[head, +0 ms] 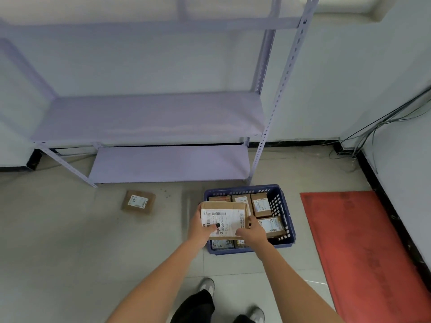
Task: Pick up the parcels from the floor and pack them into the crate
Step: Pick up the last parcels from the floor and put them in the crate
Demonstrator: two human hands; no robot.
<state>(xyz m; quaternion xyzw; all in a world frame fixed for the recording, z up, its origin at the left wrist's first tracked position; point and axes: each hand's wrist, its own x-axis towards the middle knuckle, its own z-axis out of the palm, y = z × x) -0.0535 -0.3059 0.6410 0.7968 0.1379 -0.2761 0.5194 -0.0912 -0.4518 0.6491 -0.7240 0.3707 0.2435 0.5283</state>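
Note:
A blue plastic crate stands on the tiled floor and holds several brown labelled parcels. Over its left half I hold a flat brown parcel with a large white label. My left hand grips its left edge, thumb on the label. My right hand grips its near right corner. The held parcel hides the crate's left contents. One more brown parcel with a white label lies on the floor to the left, near the shelf.
A pale purple metal shelf rack stands against the wall behind the crate. A red mat lies to the right. Cables hang along the right wall corner. My shoes are below, on the tiles.

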